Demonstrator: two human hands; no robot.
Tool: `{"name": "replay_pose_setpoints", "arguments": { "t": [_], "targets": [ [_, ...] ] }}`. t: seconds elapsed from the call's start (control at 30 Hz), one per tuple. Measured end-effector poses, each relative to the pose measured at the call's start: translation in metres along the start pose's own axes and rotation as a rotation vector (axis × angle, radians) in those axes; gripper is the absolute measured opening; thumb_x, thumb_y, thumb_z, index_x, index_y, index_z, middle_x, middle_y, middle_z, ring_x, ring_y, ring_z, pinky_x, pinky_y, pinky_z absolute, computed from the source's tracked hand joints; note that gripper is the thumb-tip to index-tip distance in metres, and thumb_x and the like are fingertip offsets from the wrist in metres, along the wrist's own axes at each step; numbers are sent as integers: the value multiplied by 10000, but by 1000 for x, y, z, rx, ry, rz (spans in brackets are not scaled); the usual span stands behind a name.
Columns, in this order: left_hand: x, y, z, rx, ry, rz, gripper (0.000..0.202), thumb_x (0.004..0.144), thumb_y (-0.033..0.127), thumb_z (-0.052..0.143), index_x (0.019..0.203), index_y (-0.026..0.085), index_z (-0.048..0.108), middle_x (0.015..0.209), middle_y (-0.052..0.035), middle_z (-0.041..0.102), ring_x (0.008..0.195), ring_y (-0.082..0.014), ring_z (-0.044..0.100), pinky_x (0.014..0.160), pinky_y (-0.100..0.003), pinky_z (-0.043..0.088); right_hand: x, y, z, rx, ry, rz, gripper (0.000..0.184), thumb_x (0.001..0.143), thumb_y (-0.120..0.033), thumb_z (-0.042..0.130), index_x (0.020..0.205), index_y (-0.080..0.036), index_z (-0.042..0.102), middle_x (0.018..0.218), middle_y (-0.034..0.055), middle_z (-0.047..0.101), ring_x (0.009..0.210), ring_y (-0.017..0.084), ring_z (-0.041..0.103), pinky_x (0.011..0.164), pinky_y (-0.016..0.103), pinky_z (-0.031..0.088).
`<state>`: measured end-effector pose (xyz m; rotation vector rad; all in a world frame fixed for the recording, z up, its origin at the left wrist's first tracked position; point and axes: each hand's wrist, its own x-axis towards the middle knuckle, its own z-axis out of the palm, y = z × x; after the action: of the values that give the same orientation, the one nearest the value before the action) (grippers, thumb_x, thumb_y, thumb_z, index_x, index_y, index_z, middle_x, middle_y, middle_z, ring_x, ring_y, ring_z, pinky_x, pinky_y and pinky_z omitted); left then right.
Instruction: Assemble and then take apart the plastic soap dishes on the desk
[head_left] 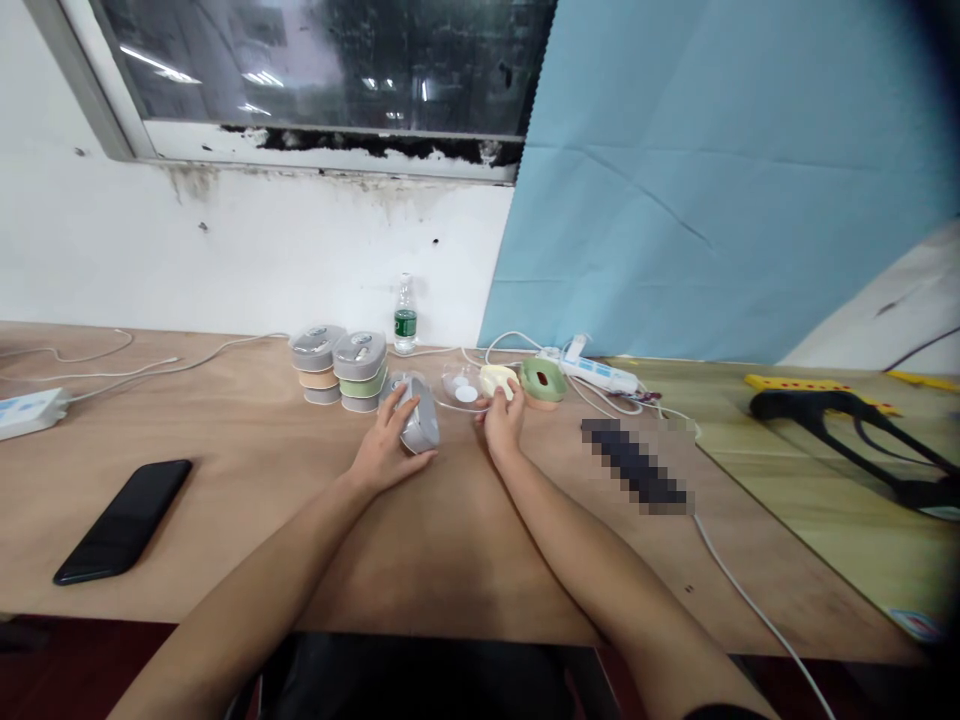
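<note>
On table [450, 540] | left grip [386, 450] clasps grey box [418, 415] | right grip [504, 425] pinches cream box [497, 379] | bottle [405, 318] label unreadable

Light is being thrown evenly from overhead: ceiling strip lights are caught mirrored as white streaks in the dark window [322, 60]. The white wall [225, 250] and the wooden table [450, 540] are shown bright and evenly exposed. Only faint, soft shadows are thrown beneath the left hand [386, 445] and the right hand [504, 420]. A dull sheen is picked up on the black phone [124, 520]. Straight lines are bent towards the edges, and the right-hand corners are darkened by vignetting. Fine detail is smeared throughout; the grey container [418, 415] held in the left hand is rendered soft. 1 patch [637, 465] on the table is pixelated into blocks.
</note>
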<state>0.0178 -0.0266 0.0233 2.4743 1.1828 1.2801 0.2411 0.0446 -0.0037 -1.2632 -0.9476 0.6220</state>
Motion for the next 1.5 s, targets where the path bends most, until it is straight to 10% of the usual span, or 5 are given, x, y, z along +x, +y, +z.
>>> {"name": "replay_pose_setpoints", "arguments": {
  "t": [0.27,0.53,0.73,0.9,1.5],
  "targets": [
    [1,0,0,-1,-41,-14,872,718,380,722,1438,248,247,1530,-149,196,1386,-319,285,1047,-498,404,13,19,4,75,-83,108,806,835,-423,445,1490,-193,35,916,73,700,522,165,654,405,253,481],
    [0,-2,1,2,-24,17,872,711,386,730,1428,223,260,1523,-161,209,1384,-312,293,1067,-475,386,4,10,6,46,-210,133,728,759,-409,557,1414,-188,331,968,67,689,473,119,590,374,222,415],
    [0,-1,1,6,-44,-5,883,713,404,725,1438,234,250,1523,-153,215,1382,-320,295,1063,-492,388,9,10,-1,-317,-133,-262,445,799,-375,522,1179,-147,570,761,27,644,600,163,561,636,319,489],
    [0,-1,2,-8,-52,2,881,714,391,727,1438,229,252,1524,-154,213,1392,-320,273,1076,-497,369,19,2,4,-713,-104,-626,335,852,-306,491,1117,-168,641,1063,130,601,1007,268,512,915,418,375],
    [0,-2,2,-29,-24,21,885,717,397,727,1440,211,252,1514,-165,231,1388,-317,281,1096,-495,341,22,3,12,-1054,-299,-689,338,891,-296,480,1186,-167,584,1077,124,610,988,265,513,850,365,354]
  ]
}}
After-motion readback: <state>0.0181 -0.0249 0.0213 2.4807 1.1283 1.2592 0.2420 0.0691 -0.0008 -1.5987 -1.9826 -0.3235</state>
